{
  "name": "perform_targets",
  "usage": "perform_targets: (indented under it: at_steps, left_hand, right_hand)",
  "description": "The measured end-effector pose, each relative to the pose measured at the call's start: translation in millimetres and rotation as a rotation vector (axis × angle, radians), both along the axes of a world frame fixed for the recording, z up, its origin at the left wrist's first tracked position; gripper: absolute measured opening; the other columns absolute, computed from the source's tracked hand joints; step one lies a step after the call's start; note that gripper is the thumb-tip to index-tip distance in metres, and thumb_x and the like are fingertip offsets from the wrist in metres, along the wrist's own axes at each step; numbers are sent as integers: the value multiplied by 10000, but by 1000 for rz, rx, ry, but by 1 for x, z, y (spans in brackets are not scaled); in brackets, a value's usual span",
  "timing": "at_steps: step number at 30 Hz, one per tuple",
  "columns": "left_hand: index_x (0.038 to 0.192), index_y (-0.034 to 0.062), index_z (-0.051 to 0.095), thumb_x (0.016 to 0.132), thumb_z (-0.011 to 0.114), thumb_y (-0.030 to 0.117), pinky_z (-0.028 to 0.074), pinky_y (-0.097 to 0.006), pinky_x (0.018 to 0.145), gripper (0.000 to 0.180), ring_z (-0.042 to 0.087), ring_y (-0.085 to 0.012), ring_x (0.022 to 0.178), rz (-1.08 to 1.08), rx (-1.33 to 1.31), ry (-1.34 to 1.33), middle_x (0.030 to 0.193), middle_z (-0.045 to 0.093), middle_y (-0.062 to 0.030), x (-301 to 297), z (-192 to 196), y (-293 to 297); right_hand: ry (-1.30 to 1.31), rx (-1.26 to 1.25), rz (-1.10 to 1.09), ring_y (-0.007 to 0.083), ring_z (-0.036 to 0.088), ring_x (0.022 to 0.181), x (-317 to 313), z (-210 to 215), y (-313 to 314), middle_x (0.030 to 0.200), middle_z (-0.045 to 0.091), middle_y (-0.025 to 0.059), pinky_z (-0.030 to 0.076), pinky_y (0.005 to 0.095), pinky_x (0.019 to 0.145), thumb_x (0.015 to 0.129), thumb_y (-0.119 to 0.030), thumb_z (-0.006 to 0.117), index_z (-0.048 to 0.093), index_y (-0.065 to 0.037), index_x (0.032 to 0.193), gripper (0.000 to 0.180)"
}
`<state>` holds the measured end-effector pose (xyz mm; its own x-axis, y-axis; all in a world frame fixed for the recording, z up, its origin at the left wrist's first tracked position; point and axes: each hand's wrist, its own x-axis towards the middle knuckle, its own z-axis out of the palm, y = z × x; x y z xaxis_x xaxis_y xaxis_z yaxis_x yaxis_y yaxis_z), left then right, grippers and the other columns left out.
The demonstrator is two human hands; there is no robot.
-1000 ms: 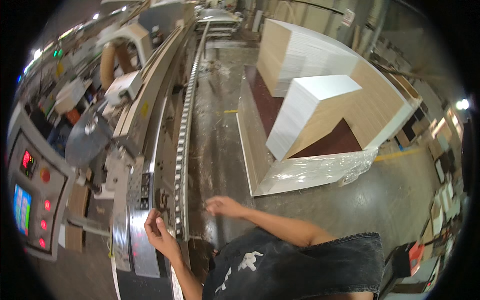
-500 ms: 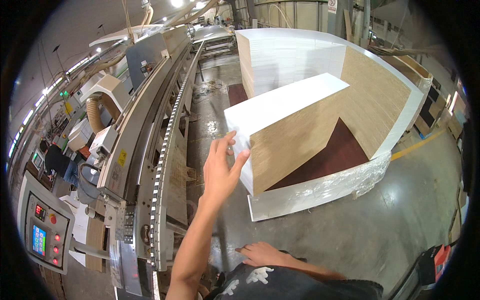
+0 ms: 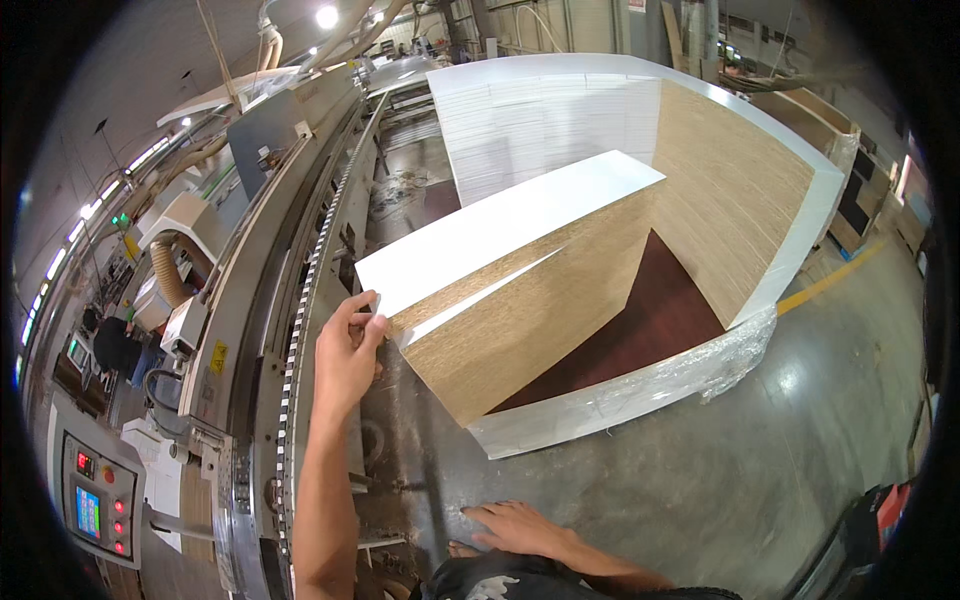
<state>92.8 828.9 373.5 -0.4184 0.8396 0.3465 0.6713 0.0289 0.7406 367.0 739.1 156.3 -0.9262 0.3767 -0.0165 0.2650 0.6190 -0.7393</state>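
My left hand [image 3: 350, 345] grips the near left corner of white-topped panels [image 3: 500, 235], thumb and fingers closed at that corner. These top panels are turned out to the left over the stack of panels [image 3: 530, 320] beneath, whose edges are wood-brown. Between the two, a thin wedge of white surface shows. Low in the view, away from the stack, my right hand [image 3: 515, 527] hangs over the floor with its fingers stretched out and nothing in it.
Taller panel stacks [image 3: 735, 190] stand behind and right on a dark red base board [image 3: 620, 345], with a film-wrapped white stack [image 3: 630, 395] along its front. A long machine [image 3: 270, 300] with a control panel [image 3: 97, 500] runs along the left. Another person [image 3: 120, 350] stands beyond it.
My left hand has moved left and closed on the corner of the top panels. Those panels have swung left off the stack below. My right hand stays low with fingers extended.
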Motion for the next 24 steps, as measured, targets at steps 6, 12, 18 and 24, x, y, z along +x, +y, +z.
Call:
perform_targets:
  at_steps: [6, 12, 18, 24]
  left_hand:
    - [1303, 77, 679, 854, 817, 192, 390, -499, 1134, 483, 547, -342, 1310, 33, 125, 725, 1352, 609, -150, 9, -13, 14]
    - [1126, 139, 714, 817, 764, 48, 299, -546, 1193, 326, 598, -240, 1243, -7, 329, 841, 1173, 679, -12, -7, -25, -18]
    - [1000, 172, 709, 804, 768, 50, 282, -518, 1198, 237, 654, -189, 1143, 155, 463, 818, 1060, 726, 54, -37, -37, -130]
    - [953, 145, 727, 722, 798, -43, 487, -435, 926, 306, 685, -227, 980, 457, 531, 752, 1026, 727, -14, -107, -58, -325]
  right_hand:
    - [-21, 20, -51, 427, 623, 1175, -11, -7, 9, 1288, 659, 205, 521, 504, 968, 995, -341, 642, 553, -62, 1419, 515]
    - [-73, 43, -122, 403, 646, 1193, -26, 23, -2, 1366, 635, 209, 525, 486, 992, 1008, -319, 659, 494, -83, 1498, 568]
    - [665, -718, -354, 307, 678, 1192, -60, 66, 20, 1422, 604, 150, 586, 420, 941, 1026, -283, 657, 428, -18, 1536, 619]
    - [1063, -1177, -259, 257, 585, 1264, -127, 127, 49, 1390, 602, 124, 515, 479, 1032, 1023, -538, 597, 486, -47, 1452, 661]
